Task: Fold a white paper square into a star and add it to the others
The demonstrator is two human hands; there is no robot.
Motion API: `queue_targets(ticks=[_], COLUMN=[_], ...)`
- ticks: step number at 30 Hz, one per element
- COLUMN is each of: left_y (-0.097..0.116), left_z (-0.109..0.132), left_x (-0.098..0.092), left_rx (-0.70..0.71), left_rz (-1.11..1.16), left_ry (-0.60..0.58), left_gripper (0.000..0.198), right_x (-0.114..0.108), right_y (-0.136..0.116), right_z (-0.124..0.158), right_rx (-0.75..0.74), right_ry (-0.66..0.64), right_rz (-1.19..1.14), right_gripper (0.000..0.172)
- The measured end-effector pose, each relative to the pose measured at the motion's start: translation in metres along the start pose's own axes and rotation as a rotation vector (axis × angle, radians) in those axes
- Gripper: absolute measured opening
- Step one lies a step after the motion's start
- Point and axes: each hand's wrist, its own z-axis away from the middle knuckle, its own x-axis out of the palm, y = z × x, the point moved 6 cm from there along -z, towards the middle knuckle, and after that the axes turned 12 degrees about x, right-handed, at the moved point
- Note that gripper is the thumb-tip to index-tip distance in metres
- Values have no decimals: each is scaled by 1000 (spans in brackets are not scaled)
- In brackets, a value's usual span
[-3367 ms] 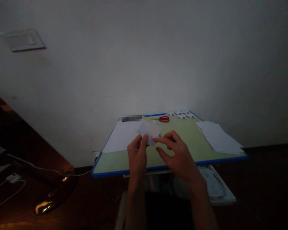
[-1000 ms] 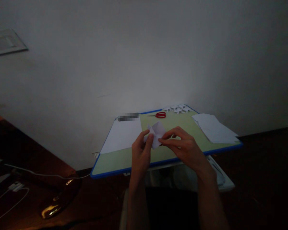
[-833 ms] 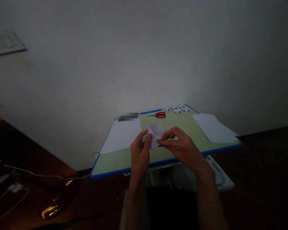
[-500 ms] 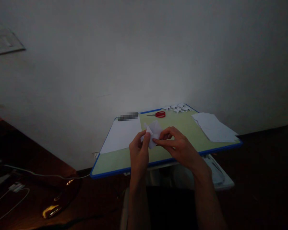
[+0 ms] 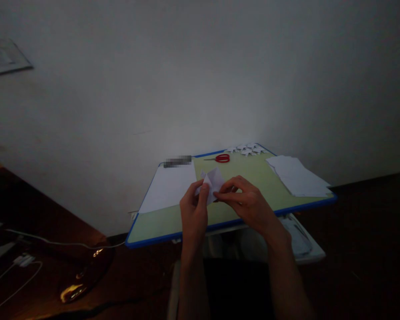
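A small piece of folded white paper is held up over the near middle of the table, its creased flaps standing apart. My left hand grips its left side, thumb on the near face and fingers behind. At the lower right edge my right hand pinches the paper between thumb and fingertips; part of that grip is hidden. Beyond the hands lie scissors with red handles, blades pointing left. Several small folded white paper pieces rest together at the far right corner.
The pale green table has a blue rim. A stack of white paper sheets lies on its right, a white sheet on its left. Under the right side juts a white drawer or shelf. A white cable runs at lower left.
My right fingers have shifted slightly at the paper's lower right edge, and its lower corner sits a little higher. Both hands keep their hold; the scissors and sheets stay put.
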Motion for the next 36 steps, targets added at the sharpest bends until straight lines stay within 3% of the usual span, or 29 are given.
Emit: queue_targets(ticks=[5, 11, 19, 25, 36], left_y=[1, 1, 3, -2, -7], left_z=[-1, -3, -4, -6, -7], left_x=[0, -1, -5, -6, 1], left_rx=[13, 20, 14, 4, -51], left_rz=[-22, -20, -27, -13, 192], left_ry=[-1, 5, 6, -13, -80], left_gripper=[29, 29, 27, 30, 31], right_x=[0, 1, 6, 6, 4], right_y=[-1, -6, -3, -1, -4], right_z=[-1, -1, -2, -3, -5], right_rx=[-6, -27, 32, -3, 15], right_ry=[-21, -16, -80, -25, 28], right_rz=[39, 63, 9, 32, 21], right_gripper=[23, 32, 32, 17, 12])
